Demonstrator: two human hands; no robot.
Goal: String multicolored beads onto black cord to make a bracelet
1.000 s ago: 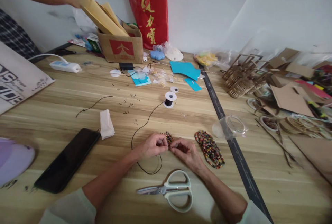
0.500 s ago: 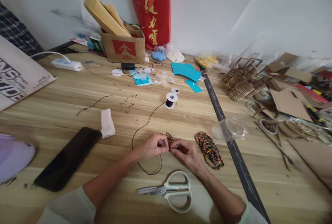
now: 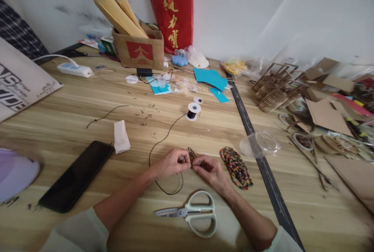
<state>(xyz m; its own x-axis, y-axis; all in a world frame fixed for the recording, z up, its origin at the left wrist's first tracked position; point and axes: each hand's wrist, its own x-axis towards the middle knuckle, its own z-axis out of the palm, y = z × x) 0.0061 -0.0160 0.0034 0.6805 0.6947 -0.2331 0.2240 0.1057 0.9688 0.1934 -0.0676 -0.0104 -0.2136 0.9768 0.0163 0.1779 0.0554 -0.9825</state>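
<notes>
My left hand (image 3: 175,162) and my right hand (image 3: 210,169) meet low in the middle of the head view, each with thumb and forefinger pinched together. Between and just behind the fingertips shows a strand of small multicoloured beads (image 3: 191,154), gripped by both hands; the exact pinch points are hidden. A thin black cord (image 3: 156,144) runs from a white spool (image 3: 194,110) and loops under my left hand. Right of my right hand lies a coiled heap of similar bead strands (image 3: 236,168). Scissors with pale handles (image 3: 201,213) rest below my hands, blades pointing left.
A black phone (image 3: 76,176) and a folded white tissue (image 3: 121,137) lie to the left. Short black cord scraps (image 3: 144,115) are scattered beyond. At the back stand a cardboard box (image 3: 138,51) and a red bag (image 3: 175,14). Small woven baskets (image 3: 270,92) sit at right, near a clear plastic cup (image 3: 258,144).
Another person's arm at the upper left, by the box, has gone out of view, and a whitish plastic bag shows above the box. My hands keep nearly the same pinched pose.
</notes>
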